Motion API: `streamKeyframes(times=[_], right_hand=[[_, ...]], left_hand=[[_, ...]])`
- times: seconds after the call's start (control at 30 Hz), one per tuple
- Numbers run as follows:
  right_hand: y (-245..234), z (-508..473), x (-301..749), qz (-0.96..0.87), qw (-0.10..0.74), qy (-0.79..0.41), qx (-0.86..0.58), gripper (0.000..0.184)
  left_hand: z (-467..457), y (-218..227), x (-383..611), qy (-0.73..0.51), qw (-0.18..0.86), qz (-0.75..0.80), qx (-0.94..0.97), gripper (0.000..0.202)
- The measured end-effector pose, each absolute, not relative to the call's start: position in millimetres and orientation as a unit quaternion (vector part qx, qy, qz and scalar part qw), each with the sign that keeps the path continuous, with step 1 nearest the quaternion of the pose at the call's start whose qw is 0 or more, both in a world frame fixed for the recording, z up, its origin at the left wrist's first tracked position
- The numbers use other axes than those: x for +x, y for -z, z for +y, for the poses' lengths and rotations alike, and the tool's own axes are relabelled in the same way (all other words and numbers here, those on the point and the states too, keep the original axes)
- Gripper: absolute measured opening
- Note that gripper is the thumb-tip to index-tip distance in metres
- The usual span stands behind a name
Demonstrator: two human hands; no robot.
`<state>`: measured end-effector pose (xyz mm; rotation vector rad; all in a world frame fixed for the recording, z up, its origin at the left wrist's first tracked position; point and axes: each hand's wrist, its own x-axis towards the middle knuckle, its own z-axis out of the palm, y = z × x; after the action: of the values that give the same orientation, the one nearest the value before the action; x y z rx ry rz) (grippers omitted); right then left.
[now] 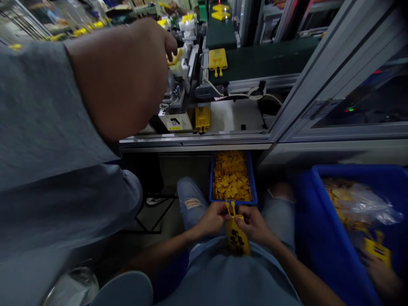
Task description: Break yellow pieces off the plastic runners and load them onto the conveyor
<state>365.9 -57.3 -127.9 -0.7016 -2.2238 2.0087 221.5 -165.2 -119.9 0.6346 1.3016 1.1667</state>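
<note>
My left hand (212,219) and my right hand (254,225) meet at my lap, both pinching the top of a yellow plastic tag (237,237) printed with black marks. Its narrow forked end points up toward a small blue tray (211,178), which is heaped with several similar yellow tags. My hands sit just below the tray's near rim. To my right stands a large blue bin (347,168) holding loose yellow tags and a clear plastic bag (360,205). Another yellow tag (378,251) lies by a blurred hand (381,276) at the bin's lower right.
A co-worker's bare forearm and hand (124,76), with a grey sleeve, reach across the left toward a white machine (180,121). Yellow parts sit on a dark green conveyor (264,63) behind a metal frame edge (194,138). My knees in ripped jeans lie below.
</note>
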Motion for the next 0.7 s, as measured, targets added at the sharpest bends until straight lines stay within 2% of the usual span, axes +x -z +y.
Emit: streamKeyframes(times=[0.1, 0.23, 0.3, 0.37, 0.43, 0.5, 0.6, 0.7], right_hand=[[138.6, -60.6, 364.5, -0.698, 0.048, -0.67, -0.247, 0.026], [179.1, -47.6, 355.0, -0.638, 0.071, -0.705, -0.302, 0.042], [207.5, -32.3, 346.2, -0.663, 0.068, -0.66, -0.347, 0.045], [235.4, -16.2, 336.2, -0.739, 0.029, -0.552, -0.385, 0.04], [258.5, -5.0, 325.7, -0.813, -0.04, -0.428, -0.393, 0.029], [274.4, -1.1, 314.9, -0.847, -0.09, -0.356, -0.385, 0.024], [284.7, -5.2, 299.5, -0.86, -0.1, -0.323, -0.382, 0.029], [284.4, -11.4, 288.9, -0.867, -0.096, -0.305, -0.383, 0.029]], left_hand=[[-165.0, 123.3, 216.0, -0.493, 0.599, 0.562, 0.287, 0.017], [-160.8, 112.7, 193.3, -0.389, 0.626, 0.566, 0.369, 0.029], [-157.0, 99.2, 178.2, -0.375, 0.616, 0.573, 0.39, 0.033], [-151.1, 81.2, 162.6, -0.401, 0.582, 0.586, 0.396, 0.033], [-142.4, 61.0, 146.5, -0.446, 0.504, 0.624, 0.396, 0.032], [-130.7, 41.7, 129.6, -0.496, 0.381, 0.67, 0.401, 0.03], [-107.4, 21.9, 101.8, -0.523, 0.185, 0.695, 0.456, 0.023], [-79.4, 18.5, 70.7, -0.48, 0.029, 0.689, 0.541, 0.023]])
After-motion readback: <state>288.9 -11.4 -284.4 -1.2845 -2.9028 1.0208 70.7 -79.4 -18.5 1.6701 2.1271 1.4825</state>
